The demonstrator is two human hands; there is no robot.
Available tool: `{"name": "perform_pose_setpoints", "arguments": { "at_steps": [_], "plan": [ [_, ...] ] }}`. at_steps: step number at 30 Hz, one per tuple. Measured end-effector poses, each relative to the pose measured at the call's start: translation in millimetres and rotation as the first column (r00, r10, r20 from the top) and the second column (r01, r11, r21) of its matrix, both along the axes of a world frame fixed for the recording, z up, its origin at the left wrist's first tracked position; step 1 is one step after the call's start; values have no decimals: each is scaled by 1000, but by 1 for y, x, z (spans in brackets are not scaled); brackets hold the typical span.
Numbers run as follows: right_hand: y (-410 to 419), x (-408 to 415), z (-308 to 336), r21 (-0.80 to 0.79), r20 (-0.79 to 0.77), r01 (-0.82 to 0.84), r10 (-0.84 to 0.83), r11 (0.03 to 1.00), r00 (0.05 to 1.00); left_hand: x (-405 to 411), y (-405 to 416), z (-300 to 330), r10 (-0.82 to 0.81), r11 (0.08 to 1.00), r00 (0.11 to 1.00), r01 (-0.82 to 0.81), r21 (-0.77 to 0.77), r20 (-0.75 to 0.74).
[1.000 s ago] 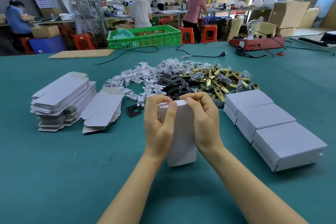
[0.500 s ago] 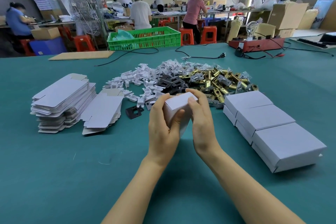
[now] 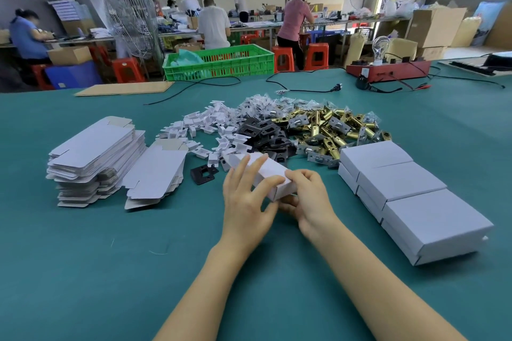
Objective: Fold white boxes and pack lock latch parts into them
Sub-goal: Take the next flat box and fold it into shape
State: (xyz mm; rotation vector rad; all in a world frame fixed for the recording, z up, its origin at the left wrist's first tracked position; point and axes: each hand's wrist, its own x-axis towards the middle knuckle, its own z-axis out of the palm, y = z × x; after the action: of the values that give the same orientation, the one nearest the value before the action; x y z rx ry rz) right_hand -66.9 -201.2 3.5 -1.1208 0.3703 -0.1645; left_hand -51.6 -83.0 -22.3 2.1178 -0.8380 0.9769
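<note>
White box (image 3: 273, 174) — folded up, long & narrow, plain matte white card, no print. It lies tilted across the middle of the green table (image 3: 83, 271), far end toward the parts pile, near end w/ a visible fold seam at the corner. Left hand (image 3: 246, 202) lies over the box top, fingers straight & spread along it, thumb against the near side. Right hand (image 3: 307, 202) grasps the near end: thumb on top edge, fingers curled under it.

Just behind the box: heap of brass latch parts (image 3: 327, 130), black strike plates (image 3: 266, 135) beside them, small white card inserts (image 3: 205, 130) to the left; one black plate (image 3: 203, 173) lies apart, near the left hand. Flat unfolded box blanks (image 3: 94, 155) stacked at left, a 2nd lower stack (image 3: 155, 174) leaning next to it. Finished closed boxes (image 3: 410, 194) in a row, 2 layers high, at right, close to the right hand.
</note>
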Motion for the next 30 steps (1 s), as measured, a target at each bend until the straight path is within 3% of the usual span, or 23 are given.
{"name": "perform_pose_setpoints", "arguments": {
  "at_steps": [2,4,7,9,13,20,26,30],
  "plan": [
    [1,2,-4,33,-45,-1,2,999,999,-3,2,-1,-74,988,957,32,-151,-282],
    [3,5,-8,58,-51,-17,20,998,998,-3,6,1,-246,936,807,54,-348,-537],
    [4,7,-11,-14,4,-108,108,994,994,4,11,4,-486,731,685,-22,-683,-542],
    [5,7,-10,-96,50,-170,175,981,983,8,13,4,-571,617,637,-81,-783,-517],
    [5,6,-12,-290,81,-179,210,940,974,13,18,0,-564,595,644,-116,-795,-516],
    [5,6,-18,-422,237,-100,216,901,947,9,15,5,-577,619,633,-74,-782,-516],
    [3,8,-22,-359,276,-150,258,921,926,12,19,4,-556,649,639,-65,-758,-531],
    [1,13,-26,-288,267,-179,259,941,929,14,20,2,-585,670,584,-45,-741,-564]
  ]
}}
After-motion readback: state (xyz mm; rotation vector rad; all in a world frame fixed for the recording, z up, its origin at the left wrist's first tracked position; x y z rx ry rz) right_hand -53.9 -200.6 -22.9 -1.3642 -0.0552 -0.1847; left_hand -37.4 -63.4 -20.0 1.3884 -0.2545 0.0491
